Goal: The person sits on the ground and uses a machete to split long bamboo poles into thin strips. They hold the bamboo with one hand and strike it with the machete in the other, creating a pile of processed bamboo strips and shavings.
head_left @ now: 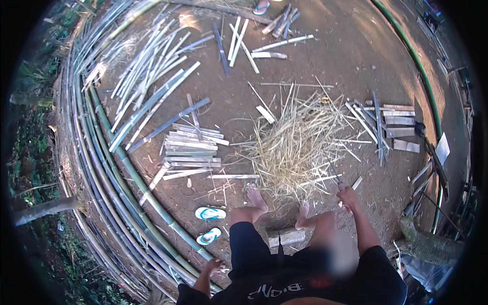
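My right hand [347, 198] is closed around the handle of a slim, knife-like tool whose thin dark end points toward the straw-coloured heap of bamboo shavings [300, 137]. Low on the left, my left hand [214, 266] is beside my thigh, its fingers curled. A small pale bit shows at those fingertips, too small to name. Close above that hand lies a pair of white and turquoise flip-flops [210, 213]. Between my bare feet and the seat, a short wooden block [286, 237] rests on the dirt.
Stacked split bamboo pieces [190, 147] lie left of the shavings, with long bamboo strips [152, 76] beyond. Long green bamboo poles [147, 198] curve along the left. More short slats [400, 120] lie right. A tree stump [429, 241] stands at lower right. Another person's sandalled foot [262, 7] shows far off.
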`<state>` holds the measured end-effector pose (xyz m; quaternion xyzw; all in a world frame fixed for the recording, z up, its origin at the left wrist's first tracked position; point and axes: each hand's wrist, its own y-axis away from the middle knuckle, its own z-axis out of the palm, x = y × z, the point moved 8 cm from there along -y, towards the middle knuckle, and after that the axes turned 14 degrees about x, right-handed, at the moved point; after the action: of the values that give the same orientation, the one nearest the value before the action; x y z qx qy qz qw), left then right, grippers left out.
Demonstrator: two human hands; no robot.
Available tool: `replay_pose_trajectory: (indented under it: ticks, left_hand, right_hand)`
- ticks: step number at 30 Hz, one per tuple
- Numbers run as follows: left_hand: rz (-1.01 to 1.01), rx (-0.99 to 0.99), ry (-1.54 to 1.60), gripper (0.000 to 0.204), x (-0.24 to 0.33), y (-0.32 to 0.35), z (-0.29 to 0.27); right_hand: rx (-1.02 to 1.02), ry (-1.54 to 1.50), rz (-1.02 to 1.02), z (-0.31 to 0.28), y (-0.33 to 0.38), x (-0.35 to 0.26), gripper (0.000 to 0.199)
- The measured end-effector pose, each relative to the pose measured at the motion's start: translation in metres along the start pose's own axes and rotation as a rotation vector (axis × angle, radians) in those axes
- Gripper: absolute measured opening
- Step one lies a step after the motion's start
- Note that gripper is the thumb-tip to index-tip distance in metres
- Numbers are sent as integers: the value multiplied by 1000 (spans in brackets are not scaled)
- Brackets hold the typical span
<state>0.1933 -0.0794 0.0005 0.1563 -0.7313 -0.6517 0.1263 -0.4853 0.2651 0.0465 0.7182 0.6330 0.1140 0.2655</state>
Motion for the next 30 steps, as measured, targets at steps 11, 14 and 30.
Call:
replay_pose_trajectory:
  ticks: [11,14,30]
  left_hand:
    - [498,386,477,31,234,129,-102]
    - [524,552,620,29,251,154,-154]
    - [353,366,133,35,110,157,38]
  right_hand:
    - [-305,79,249,-50,132,7,25]
    - [-476,-7,117,-60,193,-61,20]
    - [-487,-108,33,-22,159,-27,33]
